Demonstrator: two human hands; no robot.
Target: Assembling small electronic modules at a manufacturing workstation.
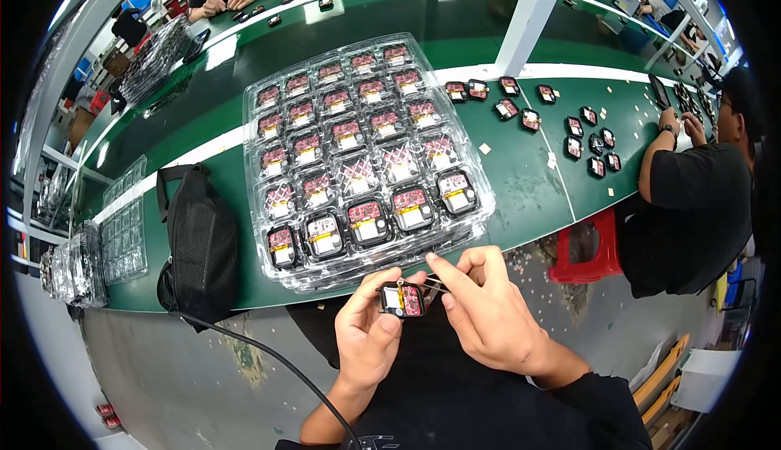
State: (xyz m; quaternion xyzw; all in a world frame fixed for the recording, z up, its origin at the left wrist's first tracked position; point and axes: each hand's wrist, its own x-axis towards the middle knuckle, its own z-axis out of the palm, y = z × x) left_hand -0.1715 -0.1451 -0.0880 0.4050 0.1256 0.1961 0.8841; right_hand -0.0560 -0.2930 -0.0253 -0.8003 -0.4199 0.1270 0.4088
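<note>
While both hands are busy down near 6 o'clock of the view, my left hand has its thumb and fingers clamped around one squarish black-cased electronics module, red circuit board up, yellow strip across it. My right hand sits at about 3 o'clock from that module, finger and thumb pinched together on slim metal tweezers that reach over to its case; can't tell if the tips actually touch. Up at 12 o'clock there's a clear plastic blister tray with five rows of similar modules, on the green workbench. Black mesh bag is between 9 and 10, loose modules between 1 and 2, and a co-worker around 2.
</note>
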